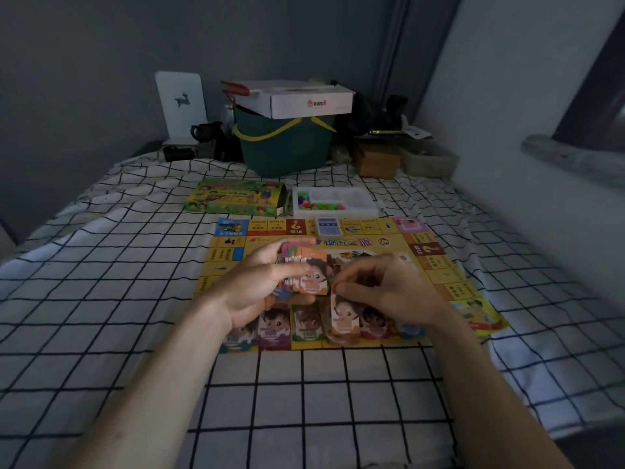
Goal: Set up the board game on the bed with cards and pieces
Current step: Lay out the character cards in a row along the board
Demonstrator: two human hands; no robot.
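Note:
A yellow game board [439,265] lies flat on the checked bed sheet. My left hand [257,286] grips a thick stack of colourful cards [311,272] above the board's middle. My right hand [389,286] pinches a single orange card [343,318] with a cartoon face, held just over the board's near edge. Several piles of similar cards [274,324] lie in a row along that near edge. A white tray of small coloured pieces [334,201] and the green game box [236,198] sit behind the board.
A green basket [284,147] with a white carton [304,99] on top stands at the bed's far end, with dark items, a brown box [377,160] and a white card stand [181,103] around it. A wall and window ledge [571,157] run along the right.

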